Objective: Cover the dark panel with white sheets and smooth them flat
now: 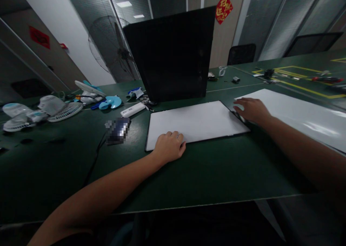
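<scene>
A white rectangular panel with thin black edging lies flat on the green table. My left hand is on its near edge, left of the middle, with the fingers bent over the surface and the thumb at the right. The fingertips are partly hidden. By the panel's right edge is my right hand, its fingers stretched leftward and apart from the thumb. A small pale strip shows under that thumb; what it is I cannot make out. Behind the panel stands a large black flat panel, leaning back slightly.
A glossy white sheet lies at the right, under my right forearm. To the left are a white bar-shaped object, a pixelated dark object with a cable, and white and blue fan parts. Small tools lie far right.
</scene>
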A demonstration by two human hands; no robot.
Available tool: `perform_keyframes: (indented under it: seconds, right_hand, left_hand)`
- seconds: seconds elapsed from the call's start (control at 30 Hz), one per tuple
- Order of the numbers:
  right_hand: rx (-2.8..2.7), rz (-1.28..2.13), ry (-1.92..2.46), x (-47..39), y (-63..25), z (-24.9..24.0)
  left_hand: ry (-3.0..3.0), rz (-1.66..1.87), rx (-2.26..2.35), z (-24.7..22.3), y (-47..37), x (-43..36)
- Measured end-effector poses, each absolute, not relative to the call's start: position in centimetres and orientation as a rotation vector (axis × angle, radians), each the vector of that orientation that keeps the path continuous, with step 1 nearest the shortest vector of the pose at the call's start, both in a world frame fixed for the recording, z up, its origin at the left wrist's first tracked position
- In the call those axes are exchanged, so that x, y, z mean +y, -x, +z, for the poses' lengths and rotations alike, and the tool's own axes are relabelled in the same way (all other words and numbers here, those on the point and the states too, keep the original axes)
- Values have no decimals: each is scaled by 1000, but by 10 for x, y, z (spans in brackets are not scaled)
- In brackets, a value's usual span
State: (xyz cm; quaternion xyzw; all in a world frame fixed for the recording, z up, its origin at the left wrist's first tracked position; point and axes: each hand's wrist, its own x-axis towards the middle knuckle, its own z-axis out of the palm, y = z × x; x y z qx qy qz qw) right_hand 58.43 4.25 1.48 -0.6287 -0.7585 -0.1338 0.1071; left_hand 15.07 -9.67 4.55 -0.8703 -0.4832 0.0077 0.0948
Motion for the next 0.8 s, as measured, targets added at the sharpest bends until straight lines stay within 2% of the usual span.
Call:
perform_keyframes:
  seconds: [0.13,0.27,0.37,0.8]
  right_hand:
    - [-1833,-381,2264,47,-625,5]
    - [-1467,-20,2560,53,-646,-4]
    - [-1550,85,2562,57,-644,-4]
    - [-1709,-103,2500,47,-631,11]
  left_hand:
    - [2572,-31,-1388,45,-150,-96]
    - [2590,-38,-1414,42,-149,-95]
    - [2603,-30,-1430,41,-149,-94]
    - [2597,-18,-1412,45,-150,-96]
